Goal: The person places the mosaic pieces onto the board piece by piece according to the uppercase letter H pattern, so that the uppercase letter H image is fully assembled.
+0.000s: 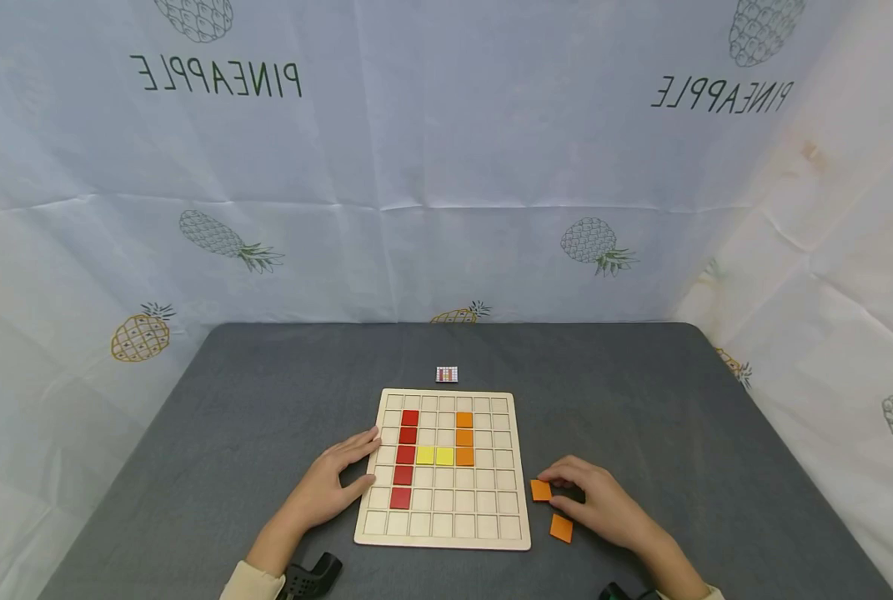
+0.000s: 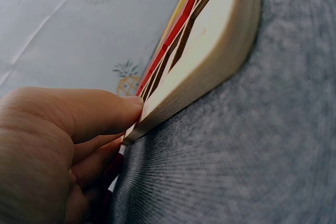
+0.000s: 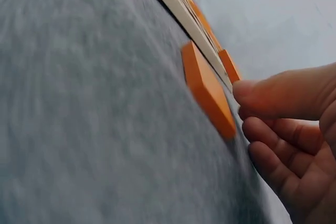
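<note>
A wooden grid board (image 1: 446, 533) is lying flat on the grey table (image 1: 191, 433), near the person. The left hand (image 1: 333, 483) is resting against the board's left edge, fingers extended and touching the frame, with the thumb lying on the edge of the board; it is grasping nothing. In the left wrist view the thumb (image 2: 100, 111) is pressing on the board's (image 2: 220, 40) rim.

The right hand (image 1: 599, 500) is sitting on the table just right of the board, fingers loosely curled, fingertips touching an orange tile (image 1: 540, 490) that is lying flat beside the board's right edge. In the right wrist view the fingers (image 3: 278, 95) are meeting the tile (image 3: 207, 90) at its near corner, but a firm pinch is not showing, so I cannot tell whether the hand is gripping it. A second orange tile (image 1: 561, 527) is lying on the table just nearer, beside the same hand, apart from the first.

On the board, five red tiles (image 1: 405, 455) are filling a column on the left part, three orange tiles (image 1: 464, 437) are standing in a column toward the right, and two yellow tiles (image 1: 434, 456) are sitting between them in one row, joining the columns.

A small card (image 1: 447, 374) is lying on the table just beyond the board's far edge. A pale cloth with pineapple prints (image 1: 446, 167) is hanging behind and around the table.
</note>
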Demonstrator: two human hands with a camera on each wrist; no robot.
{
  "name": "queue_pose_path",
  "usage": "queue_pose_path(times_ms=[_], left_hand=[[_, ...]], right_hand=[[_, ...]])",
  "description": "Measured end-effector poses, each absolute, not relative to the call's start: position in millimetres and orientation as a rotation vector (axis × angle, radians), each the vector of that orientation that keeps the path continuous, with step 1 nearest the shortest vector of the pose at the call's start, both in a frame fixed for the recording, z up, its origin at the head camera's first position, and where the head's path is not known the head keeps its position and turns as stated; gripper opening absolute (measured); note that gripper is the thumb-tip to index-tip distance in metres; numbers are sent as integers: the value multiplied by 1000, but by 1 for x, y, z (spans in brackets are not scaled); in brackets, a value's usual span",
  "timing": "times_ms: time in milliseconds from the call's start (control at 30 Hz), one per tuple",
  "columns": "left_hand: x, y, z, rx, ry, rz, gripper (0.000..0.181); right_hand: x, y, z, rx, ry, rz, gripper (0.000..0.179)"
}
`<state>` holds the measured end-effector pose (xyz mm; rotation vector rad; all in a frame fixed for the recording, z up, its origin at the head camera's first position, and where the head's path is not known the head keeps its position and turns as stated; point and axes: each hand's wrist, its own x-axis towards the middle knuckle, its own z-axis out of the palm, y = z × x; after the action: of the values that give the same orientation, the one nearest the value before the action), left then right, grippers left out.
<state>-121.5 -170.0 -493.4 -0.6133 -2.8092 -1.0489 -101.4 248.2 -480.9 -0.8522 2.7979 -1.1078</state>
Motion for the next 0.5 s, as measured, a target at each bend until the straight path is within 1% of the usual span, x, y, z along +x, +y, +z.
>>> queue_pose_path(times_ms=[233, 500], left_hand=[[-122, -171, -493, -632, -2795, -1039, 50], [-121, -170, -493, -637, -2795, -1037, 50]], right_hand=[[-105, 232, -473, -895, 2820, -1115, 26], [-116, 200, -466, -967, 2762, -1079, 23]])
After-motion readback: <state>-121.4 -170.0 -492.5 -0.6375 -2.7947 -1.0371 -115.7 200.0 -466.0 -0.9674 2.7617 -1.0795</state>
